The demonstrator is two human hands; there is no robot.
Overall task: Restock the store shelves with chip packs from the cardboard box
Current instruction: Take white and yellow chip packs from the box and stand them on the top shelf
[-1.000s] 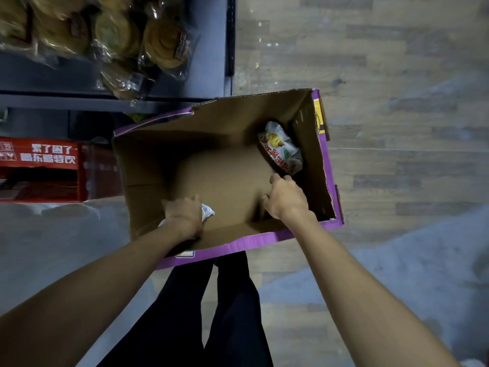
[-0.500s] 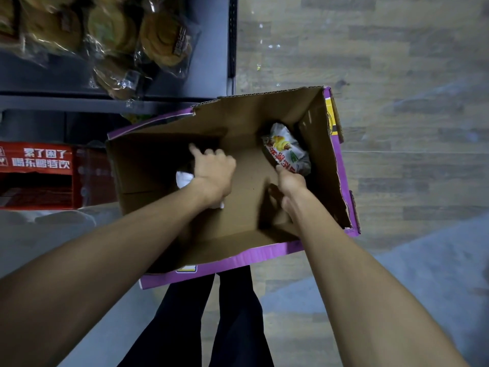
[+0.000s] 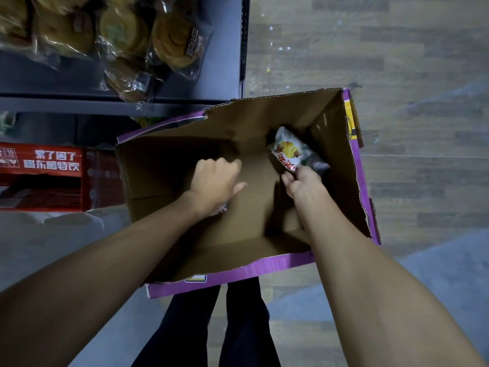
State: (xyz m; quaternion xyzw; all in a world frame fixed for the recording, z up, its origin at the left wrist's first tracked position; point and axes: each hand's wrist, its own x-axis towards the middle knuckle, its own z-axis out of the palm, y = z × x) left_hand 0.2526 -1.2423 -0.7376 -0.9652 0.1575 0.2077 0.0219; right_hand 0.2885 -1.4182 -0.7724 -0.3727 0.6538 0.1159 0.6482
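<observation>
An open cardboard box (image 3: 259, 271) with purple outer walls stands on the floor below me. Both my hands are inside it. My left hand (image 3: 214, 181) is curled around a white chip pack (image 3: 221, 209), most of it hidden under the palm and wrist. My right hand (image 3: 304, 182) pinches the near edge of a second chip pack (image 3: 287, 151), white with a yellow picture and red lettering, lying in the box's far right corner. The dark shelf (image 3: 105, 107) is at the upper left, beyond the box.
Clear bags of round pastries (image 3: 174, 46) lie on the shelf. A red carton with white lettering (image 3: 45, 165) sits under it at the left. Wood-look floor (image 3: 397, 62) stretches to the right. My dark trouser legs (image 3: 238, 327) are below the box.
My right hand has reached further into the corner and closed on the pack's edge. My left hand, still on its pack, has shifted slightly. The view has moved closer to the box.
</observation>
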